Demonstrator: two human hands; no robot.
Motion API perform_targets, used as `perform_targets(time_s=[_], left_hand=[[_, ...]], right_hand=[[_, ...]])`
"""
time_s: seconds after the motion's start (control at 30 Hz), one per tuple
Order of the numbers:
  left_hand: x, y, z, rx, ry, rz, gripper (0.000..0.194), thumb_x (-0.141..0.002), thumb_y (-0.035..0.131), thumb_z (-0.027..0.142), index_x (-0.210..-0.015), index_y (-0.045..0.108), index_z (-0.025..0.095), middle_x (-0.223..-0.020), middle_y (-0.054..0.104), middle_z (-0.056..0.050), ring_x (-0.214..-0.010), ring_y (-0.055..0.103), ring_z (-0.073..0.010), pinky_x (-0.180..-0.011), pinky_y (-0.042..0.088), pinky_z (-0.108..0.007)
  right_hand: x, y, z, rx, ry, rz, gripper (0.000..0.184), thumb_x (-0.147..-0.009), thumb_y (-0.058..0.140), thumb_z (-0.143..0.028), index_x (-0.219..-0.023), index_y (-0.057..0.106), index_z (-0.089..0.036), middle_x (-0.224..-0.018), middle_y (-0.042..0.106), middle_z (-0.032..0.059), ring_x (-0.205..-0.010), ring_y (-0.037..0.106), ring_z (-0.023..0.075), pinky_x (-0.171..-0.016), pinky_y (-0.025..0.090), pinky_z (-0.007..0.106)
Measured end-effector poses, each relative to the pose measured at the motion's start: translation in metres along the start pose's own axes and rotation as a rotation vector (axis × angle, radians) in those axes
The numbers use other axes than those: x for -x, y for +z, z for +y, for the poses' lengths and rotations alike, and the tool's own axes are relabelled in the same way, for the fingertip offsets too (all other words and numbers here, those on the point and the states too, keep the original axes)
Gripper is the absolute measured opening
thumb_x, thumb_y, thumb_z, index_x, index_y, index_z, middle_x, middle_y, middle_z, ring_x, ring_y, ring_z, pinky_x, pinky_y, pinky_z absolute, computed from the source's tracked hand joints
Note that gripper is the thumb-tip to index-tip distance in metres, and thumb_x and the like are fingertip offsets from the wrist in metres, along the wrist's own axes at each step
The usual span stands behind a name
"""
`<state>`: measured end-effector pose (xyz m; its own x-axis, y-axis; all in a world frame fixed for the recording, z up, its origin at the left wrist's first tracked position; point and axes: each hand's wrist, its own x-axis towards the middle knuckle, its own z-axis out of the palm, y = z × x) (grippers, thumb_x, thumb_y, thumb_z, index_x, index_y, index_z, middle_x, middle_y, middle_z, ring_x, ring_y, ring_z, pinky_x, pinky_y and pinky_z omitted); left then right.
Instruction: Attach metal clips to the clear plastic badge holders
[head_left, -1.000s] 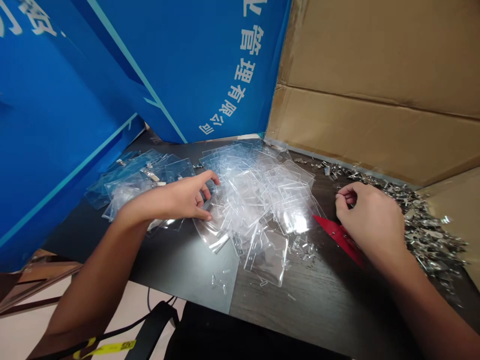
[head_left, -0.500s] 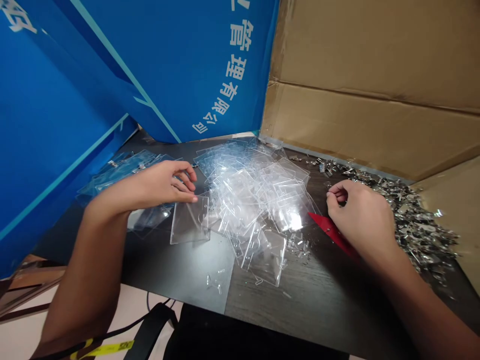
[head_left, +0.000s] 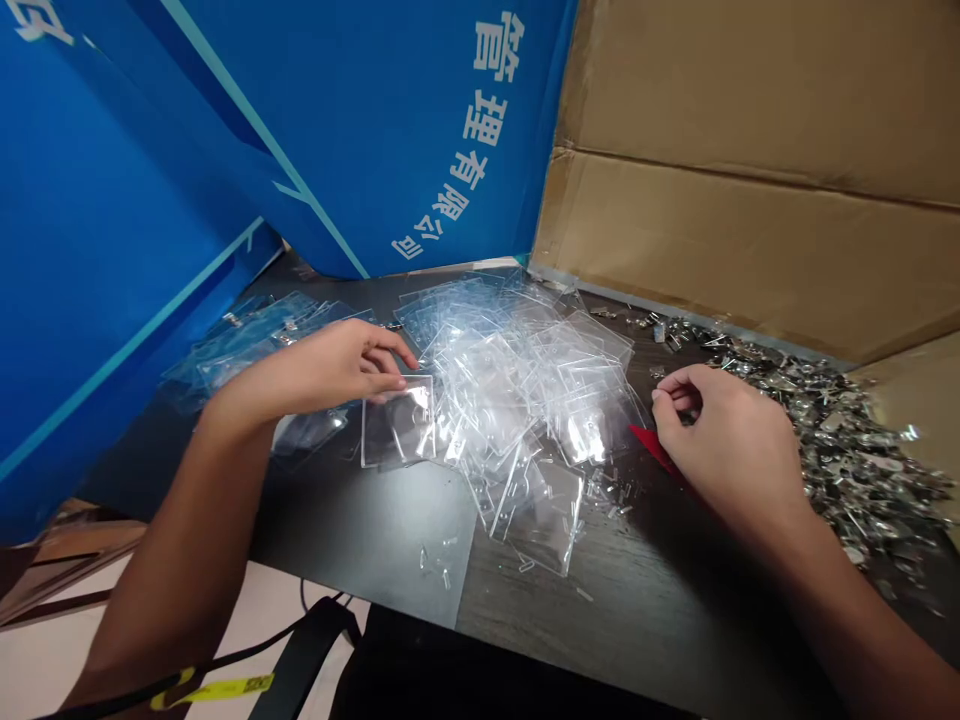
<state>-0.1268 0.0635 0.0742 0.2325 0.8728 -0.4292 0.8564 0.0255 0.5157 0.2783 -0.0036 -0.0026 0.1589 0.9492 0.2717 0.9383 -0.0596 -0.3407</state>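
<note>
My left hand point(head_left: 346, 362) pinches a clear plastic badge holder point(head_left: 397, 430) by its upper edge, thumb on top, just left of the large pile. That pile of clear badge holders point(head_left: 495, 380) lies loosely overlapped between my hands. At the right, thumb and forefinger of my right hand point(head_left: 727, 425) are pressed together; anything between them is too small or hidden to make out. A flat red object point(head_left: 651, 443) sticks out from under that hand, mostly covered. Just beyond it spreads a heap of shiny metal clips point(head_left: 862, 450).
More badge holders point(head_left: 240, 345), some with clips, lie behind my left forearm. Small clear plastic strips point(head_left: 611, 490) are scattered on the dark tabletop point(head_left: 525, 630). A blue printed panel point(head_left: 337, 120) and a cardboard wall point(head_left: 750, 220) close off the back.
My left hand has moved slightly right with the badge holder, which now sits nearer the pile. My right hand stays pinched by the clips; the view has shifted a little.
</note>
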Motion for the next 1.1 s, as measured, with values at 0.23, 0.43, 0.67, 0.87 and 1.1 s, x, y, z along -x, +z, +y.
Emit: perform_targets(time_s=[0.23,0.43,0.67,0.87,1.1], left_hand=[[0.003,0.02,0.019,0.025,0.224,0.205,0.034,-0.101,0.059,0.043,-0.117,0.077,0.019,-0.104,0.078,-0.011,-0.098,0.071,-0.0283,-0.084,0.054,-0.038],[0.005,0.084,0.049,0.34,0.547,0.07,0.028,-0.11,0.051,0.039,-0.127,0.065,0.021,-0.117,0.066,-0.007,-0.105,0.062,-0.0225,-0.094,0.049,-0.037],[0.008,0.122,0.061,0.456,0.722,-0.016,0.023,-0.095,0.066,0.021,-0.117,0.058,0.021,-0.108,0.058,-0.003,-0.098,0.057,-0.0202,-0.089,0.047,-0.036],[0.016,0.135,0.065,0.337,0.81,0.097,0.038,-0.082,0.059,0.007,-0.117,0.053,0.023,-0.114,0.053,-0.004,-0.11,0.054,-0.0228,-0.099,0.051,-0.04],[0.021,0.154,0.062,0.478,0.501,0.256,0.074,-0.086,0.069,0.014,-0.148,0.034,0.031,-0.147,0.04,-0.011,-0.14,0.052,-0.0306,-0.119,0.053,-0.055]], right_hand=[[0.009,-0.002,-0.016,-0.429,0.077,-0.195,0.006,-0.093,0.063,-0.028,-0.092,0.058,-0.025,-0.085,0.078,0.0085,-0.072,0.074,0.0249,-0.073,0.055,0.04],[0.034,0.001,-0.036,-0.746,-0.145,-0.444,0.017,-0.106,0.053,-0.029,-0.103,0.069,-0.024,-0.078,0.065,-0.0004,-0.068,0.063,0.0178,-0.067,0.048,0.032],[0.055,-0.003,-0.057,-0.961,-0.306,-0.571,0.018,-0.107,0.065,-0.035,-0.1,0.077,-0.023,-0.088,0.069,0.0004,-0.078,0.064,0.0153,-0.073,0.05,0.03],[0.069,0.003,-0.067,-0.95,-0.366,-0.379,0.009,-0.097,0.071,-0.018,-0.089,0.076,-0.02,-0.078,0.067,-0.0006,-0.065,0.06,0.0123,-0.061,0.05,0.027],[0.076,0.006,-0.069,-0.92,-0.434,-0.083,0.013,-0.095,0.073,-0.009,-0.093,0.08,-0.019,-0.074,0.068,-0.0011,-0.061,0.062,0.0115,-0.058,0.052,0.026]])
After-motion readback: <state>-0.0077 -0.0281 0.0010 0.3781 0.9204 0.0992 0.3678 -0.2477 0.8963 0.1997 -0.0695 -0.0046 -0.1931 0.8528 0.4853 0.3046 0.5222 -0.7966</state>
